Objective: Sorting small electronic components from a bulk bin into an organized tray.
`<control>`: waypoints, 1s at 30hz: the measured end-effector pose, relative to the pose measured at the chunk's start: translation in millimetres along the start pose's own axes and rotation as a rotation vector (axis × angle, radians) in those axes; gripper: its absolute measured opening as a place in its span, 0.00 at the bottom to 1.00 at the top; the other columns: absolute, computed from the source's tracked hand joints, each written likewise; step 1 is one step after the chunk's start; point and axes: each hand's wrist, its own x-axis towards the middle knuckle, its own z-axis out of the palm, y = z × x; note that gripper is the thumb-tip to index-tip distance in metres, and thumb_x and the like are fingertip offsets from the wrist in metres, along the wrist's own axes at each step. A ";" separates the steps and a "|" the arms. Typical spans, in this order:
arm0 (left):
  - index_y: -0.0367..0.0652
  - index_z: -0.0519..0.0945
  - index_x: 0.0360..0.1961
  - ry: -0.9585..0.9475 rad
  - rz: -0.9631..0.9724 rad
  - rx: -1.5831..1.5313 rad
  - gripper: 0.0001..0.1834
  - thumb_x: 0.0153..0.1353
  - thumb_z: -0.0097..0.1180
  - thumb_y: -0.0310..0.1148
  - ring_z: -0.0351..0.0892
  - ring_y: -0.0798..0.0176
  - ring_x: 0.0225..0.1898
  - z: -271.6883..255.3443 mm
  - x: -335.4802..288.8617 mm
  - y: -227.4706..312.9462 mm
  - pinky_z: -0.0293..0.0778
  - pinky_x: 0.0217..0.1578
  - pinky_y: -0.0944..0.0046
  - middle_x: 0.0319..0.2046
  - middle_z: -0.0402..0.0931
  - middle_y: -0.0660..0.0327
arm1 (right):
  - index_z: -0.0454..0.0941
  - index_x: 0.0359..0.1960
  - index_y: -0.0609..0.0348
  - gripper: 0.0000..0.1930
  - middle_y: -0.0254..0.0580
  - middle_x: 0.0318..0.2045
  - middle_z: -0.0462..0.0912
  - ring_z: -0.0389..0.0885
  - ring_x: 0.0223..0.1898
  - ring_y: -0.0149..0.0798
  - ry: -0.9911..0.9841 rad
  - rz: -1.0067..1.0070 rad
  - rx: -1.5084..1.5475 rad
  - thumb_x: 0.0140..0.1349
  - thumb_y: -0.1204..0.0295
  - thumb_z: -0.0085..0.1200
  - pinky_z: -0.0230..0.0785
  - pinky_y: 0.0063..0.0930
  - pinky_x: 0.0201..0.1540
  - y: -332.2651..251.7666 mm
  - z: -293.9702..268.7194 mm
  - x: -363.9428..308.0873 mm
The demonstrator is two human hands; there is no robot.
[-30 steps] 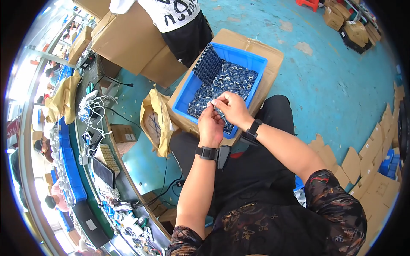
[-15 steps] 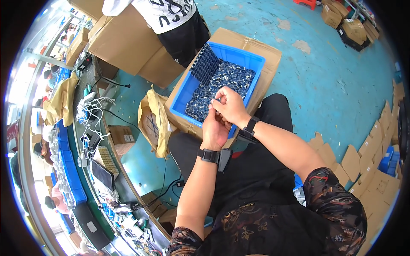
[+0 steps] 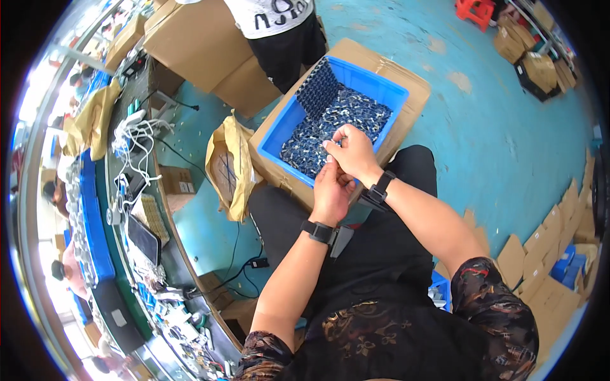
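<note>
Past both hands (image 3: 333, 195) (image 3: 353, 154) and the bin's rim (image 3: 398, 112) lies open floor (image 3: 508, 143).

"What's on the cardboard box (image 3: 419, 90)?"
"A blue bin (image 3: 373, 85) of small parts (image 3: 357, 115), left hand (image 3: 335, 192) and right hand (image 3: 354, 153) close together over its near side"
"And left of it?"
"A yellow sack (image 3: 242, 155)"

blue bin (image 3: 365, 77), navy-and-white parts (image 3: 359, 115), tan cardboard (image 3: 416, 105), teal floor (image 3: 508, 152)
</note>
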 end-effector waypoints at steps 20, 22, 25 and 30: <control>0.41 0.74 0.46 0.085 0.127 -0.052 0.22 0.76 0.33 0.47 0.80 0.64 0.39 -8.6 16.6 -22.8 0.77 0.41 0.62 0.41 0.79 0.60 | 0.74 0.40 0.60 0.18 0.47 0.19 0.81 0.85 0.25 0.47 -0.117 -0.328 -0.423 0.72 0.56 0.45 0.71 0.40 0.27 -10.1 6.8 -3.0; 0.41 0.74 0.46 0.099 0.120 -0.064 0.23 0.76 0.33 0.48 0.80 0.65 0.39 -14.9 22.4 -22.1 0.77 0.40 0.64 0.41 0.79 0.60 | 0.75 0.39 0.60 0.18 0.47 0.19 0.81 0.85 0.26 0.48 -0.117 -0.330 -0.457 0.72 0.55 0.45 0.71 0.41 0.28 -8.3 9.4 4.0; 0.41 0.74 0.45 0.062 -0.096 -0.118 0.26 0.75 0.34 0.54 0.76 0.69 0.32 -26.6 26.0 -9.3 0.70 0.32 0.69 0.36 0.80 0.60 | 0.81 0.36 0.58 0.18 0.54 0.28 0.83 0.83 0.35 0.56 -0.292 -0.075 -0.762 0.65 0.54 0.53 0.74 0.48 0.37 -15.8 8.9 24.6; 0.38 0.66 0.60 0.046 -0.279 -0.045 0.32 0.71 0.44 0.57 0.79 0.63 0.42 -25.9 15.4 22.5 0.74 0.40 0.64 0.49 0.79 0.52 | 0.79 0.48 0.59 0.22 0.54 0.43 0.80 0.79 0.47 0.55 -0.359 -0.319 -1.062 0.54 0.61 0.65 0.72 0.45 0.52 -14.8 -1.5 91.0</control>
